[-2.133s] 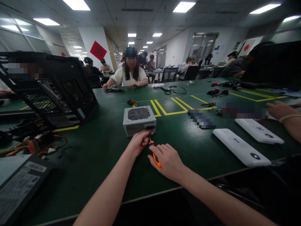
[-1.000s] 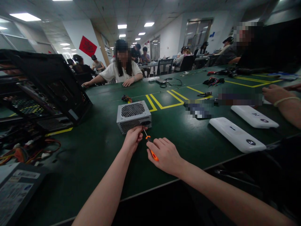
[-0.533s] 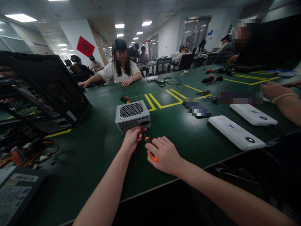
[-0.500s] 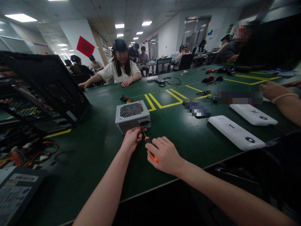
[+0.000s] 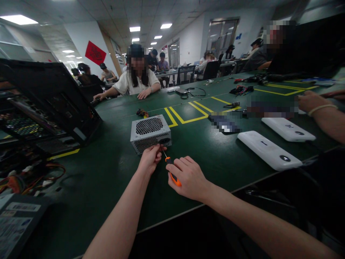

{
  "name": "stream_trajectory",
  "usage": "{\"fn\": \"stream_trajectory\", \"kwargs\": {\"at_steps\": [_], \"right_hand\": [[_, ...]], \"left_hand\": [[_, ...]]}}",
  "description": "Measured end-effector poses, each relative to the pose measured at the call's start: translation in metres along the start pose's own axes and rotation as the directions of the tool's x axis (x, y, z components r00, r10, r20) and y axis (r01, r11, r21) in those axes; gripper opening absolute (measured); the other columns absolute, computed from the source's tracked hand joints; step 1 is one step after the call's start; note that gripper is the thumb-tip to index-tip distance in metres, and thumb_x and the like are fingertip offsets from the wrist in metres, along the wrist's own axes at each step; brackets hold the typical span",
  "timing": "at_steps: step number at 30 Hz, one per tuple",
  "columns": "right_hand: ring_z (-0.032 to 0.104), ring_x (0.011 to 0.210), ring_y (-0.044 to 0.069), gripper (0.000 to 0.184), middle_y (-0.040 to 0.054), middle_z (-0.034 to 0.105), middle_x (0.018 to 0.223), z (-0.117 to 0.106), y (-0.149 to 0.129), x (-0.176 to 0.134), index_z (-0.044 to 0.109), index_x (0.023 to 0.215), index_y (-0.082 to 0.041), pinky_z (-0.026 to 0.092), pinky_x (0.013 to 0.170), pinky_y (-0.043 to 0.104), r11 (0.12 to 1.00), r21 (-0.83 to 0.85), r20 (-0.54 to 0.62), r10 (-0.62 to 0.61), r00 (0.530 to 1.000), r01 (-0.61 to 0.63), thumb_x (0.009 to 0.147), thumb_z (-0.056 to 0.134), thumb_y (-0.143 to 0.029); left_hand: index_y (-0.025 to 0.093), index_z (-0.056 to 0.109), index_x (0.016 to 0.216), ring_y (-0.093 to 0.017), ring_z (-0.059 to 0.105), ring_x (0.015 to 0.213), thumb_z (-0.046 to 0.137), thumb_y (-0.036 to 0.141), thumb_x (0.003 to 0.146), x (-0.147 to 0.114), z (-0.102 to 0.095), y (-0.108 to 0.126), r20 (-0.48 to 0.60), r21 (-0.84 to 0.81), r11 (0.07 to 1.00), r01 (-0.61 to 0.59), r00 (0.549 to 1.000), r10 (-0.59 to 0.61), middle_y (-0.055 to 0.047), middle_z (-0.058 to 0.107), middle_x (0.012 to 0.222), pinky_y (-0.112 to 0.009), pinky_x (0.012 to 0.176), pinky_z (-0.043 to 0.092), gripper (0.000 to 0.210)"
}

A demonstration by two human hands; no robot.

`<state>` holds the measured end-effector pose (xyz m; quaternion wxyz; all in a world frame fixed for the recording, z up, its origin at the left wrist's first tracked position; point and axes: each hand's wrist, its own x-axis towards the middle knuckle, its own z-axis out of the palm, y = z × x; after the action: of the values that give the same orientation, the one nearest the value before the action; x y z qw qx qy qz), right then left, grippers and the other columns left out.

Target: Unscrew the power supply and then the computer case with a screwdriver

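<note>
A grey computer power supply [image 5: 151, 131] with a honeycomb vent on top sits on the green table. My right hand [image 5: 188, 178] is wrapped round the orange and black handle of a screwdriver [image 5: 174, 177], whose thin shaft points up and left toward the front of the power supply. At the shaft's tip, my left hand [image 5: 151, 158] is closed in a pinch, its fingers up against the front face of the box. Whatever lies between those fingertips is too small to make out.
An open black computer case [image 5: 59, 104] stands at left, with a second power supply [image 5: 16, 219] and loose cables [image 5: 24, 180] nearer me. Two white power banks [image 5: 269, 149] lie at right. Across the table sits a person [image 5: 136, 77]; another person's hand [image 5: 314, 104] is at right.
The view has shifted slightly. Both hands keep their hold beside the power supply, and the screwdriver stays pointed at it. The person across the table has drawn one hand in a little.
</note>
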<state>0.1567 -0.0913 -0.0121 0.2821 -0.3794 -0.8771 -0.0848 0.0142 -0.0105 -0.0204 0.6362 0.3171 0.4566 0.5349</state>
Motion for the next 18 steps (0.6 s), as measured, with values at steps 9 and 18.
{"fn": "stream_trajectory", "kwargs": {"at_steps": [9,18], "right_hand": [[0.042,0.07,0.016,0.019,0.0043,0.05,0.074,0.0003,0.0015,-0.0002,0.054,0.089,-0.016,0.028,0.066,0.029,0.999,0.028,-0.016,0.024,1.0,-0.024,0.077,0.041,-0.024],[0.041,0.067,0.015,0.018,0.0038,0.051,0.072,0.0005,0.0025,-0.001,0.054,0.085,-0.015,0.028,0.066,0.029,0.997,0.066,-0.078,0.05,0.996,-0.045,0.075,0.043,-0.025]], "left_hand": [[0.009,0.05,0.073,0.001,0.028,0.032,0.044,0.008,0.072,-0.0047,0.0036,-0.0008,-0.026,0.033,0.997,-0.064,0.998,0.065,-0.007,0.06,0.067,-0.012,0.029,0.013,0.006],[0.008,0.051,0.073,0.001,0.031,0.033,0.042,0.004,0.066,-0.0068,0.0021,-0.0023,-0.024,0.092,0.99,-0.103,0.994,0.106,-0.01,0.062,0.075,-0.013,0.029,0.014,0.012]]}}
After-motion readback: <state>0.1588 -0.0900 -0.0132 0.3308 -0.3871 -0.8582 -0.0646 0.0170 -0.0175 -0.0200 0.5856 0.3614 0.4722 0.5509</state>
